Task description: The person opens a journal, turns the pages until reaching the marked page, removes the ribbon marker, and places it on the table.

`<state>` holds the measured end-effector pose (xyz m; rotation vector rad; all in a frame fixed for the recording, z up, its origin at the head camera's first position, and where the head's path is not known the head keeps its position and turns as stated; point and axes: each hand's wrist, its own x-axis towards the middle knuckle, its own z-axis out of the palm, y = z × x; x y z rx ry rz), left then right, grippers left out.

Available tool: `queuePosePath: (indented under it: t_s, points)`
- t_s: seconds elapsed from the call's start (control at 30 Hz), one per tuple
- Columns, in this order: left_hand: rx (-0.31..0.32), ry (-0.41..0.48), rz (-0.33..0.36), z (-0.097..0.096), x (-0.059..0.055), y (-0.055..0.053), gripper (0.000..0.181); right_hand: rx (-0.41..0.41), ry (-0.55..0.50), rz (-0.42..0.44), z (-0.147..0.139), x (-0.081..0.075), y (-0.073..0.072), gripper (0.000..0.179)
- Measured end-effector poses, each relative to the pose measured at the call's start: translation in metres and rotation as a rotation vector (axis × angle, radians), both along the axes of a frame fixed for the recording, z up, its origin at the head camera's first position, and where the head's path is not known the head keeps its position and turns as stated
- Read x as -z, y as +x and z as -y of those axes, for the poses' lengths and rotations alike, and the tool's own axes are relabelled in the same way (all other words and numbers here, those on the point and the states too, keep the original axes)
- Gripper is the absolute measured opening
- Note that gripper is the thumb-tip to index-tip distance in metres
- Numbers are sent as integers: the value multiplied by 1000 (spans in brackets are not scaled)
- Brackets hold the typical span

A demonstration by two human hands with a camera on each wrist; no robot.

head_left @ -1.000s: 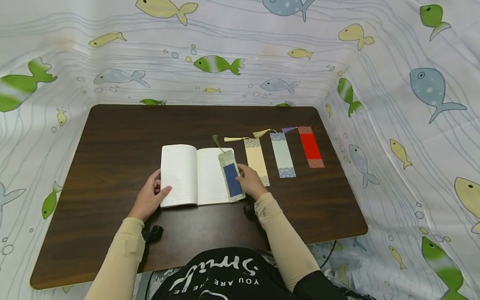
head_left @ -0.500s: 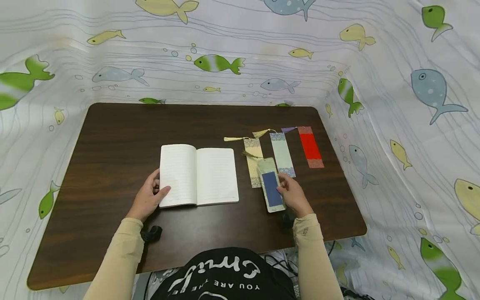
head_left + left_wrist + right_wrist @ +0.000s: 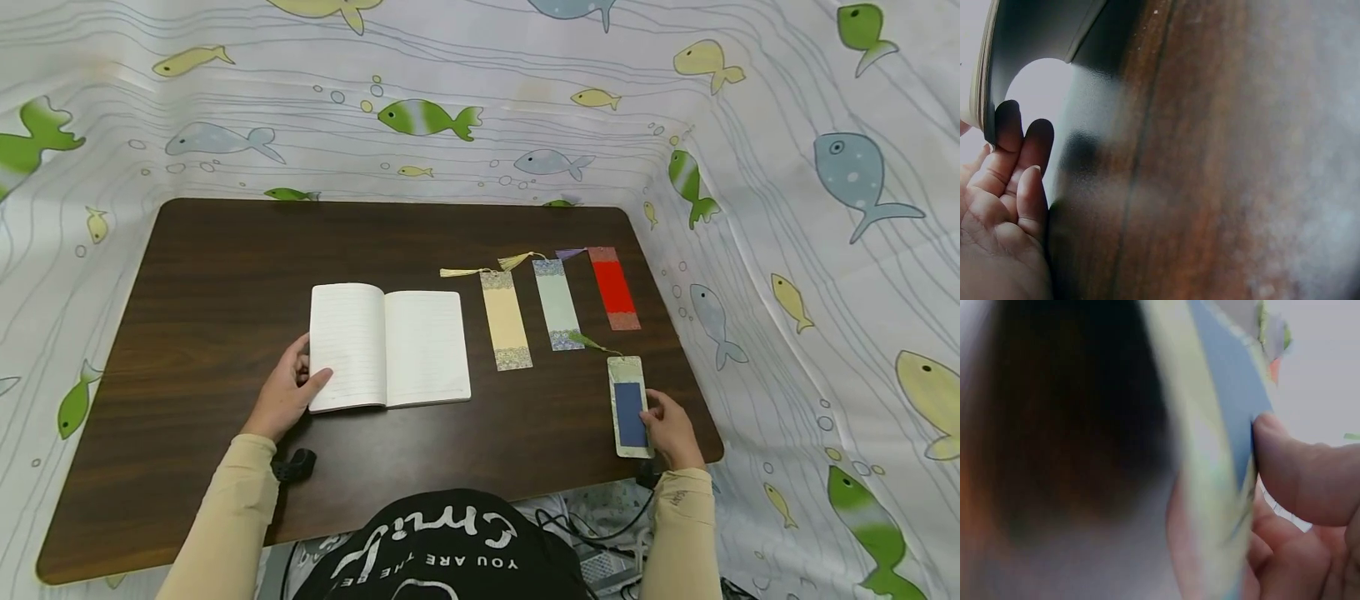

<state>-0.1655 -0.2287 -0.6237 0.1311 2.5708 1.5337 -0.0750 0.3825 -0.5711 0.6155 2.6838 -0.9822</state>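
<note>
An open notebook (image 3: 427,350) with lined pages lies on the dark wooden table (image 3: 225,250). My left hand (image 3: 281,396) holds its left edge, thumb on the page; in the left wrist view the fingers (image 3: 1007,134) reach under the cover. Over the table's right front part, my right hand (image 3: 673,432) pinches a pale green bookmark (image 3: 624,371) with a blue panel and a green tassel. In the right wrist view the thumb (image 3: 1297,469) presses on the blue panel, the other fingers behind it. Whether the bookmark touches the table cannot be told.
Three tasselled bookmarks lie in a row right of the notebook: a cream one (image 3: 505,317), a pale blue-green one (image 3: 557,304) and a red one (image 3: 612,283). Fish-printed cloth (image 3: 450,75) surrounds the table. Cables (image 3: 577,529) hang beyond the front edge.
My right hand has carried the green bookmark from the notebook's right page rightward and nearer to the table's front right corner. The left hand has stayed at the notebook. The head view has shifted slightly.
</note>
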Motion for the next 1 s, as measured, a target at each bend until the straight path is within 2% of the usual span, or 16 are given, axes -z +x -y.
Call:
queuePosePath:
  t_s: [0.2,0.47,0.7,1.0]
  points:
    - [-14,-13,-8,1,1,0,80,15,142,22,-15,7,2,45]
    - [-23,-20,14,0,-3,3,81,102,226,-4,-31,12,4,44]
    - [-42,-24,9,2,-3,4,80,107,224,-47,-31,12,1,46]
    - [-3,7,7,-2,-2,2,82,78,233,78,-32,4,2,52]
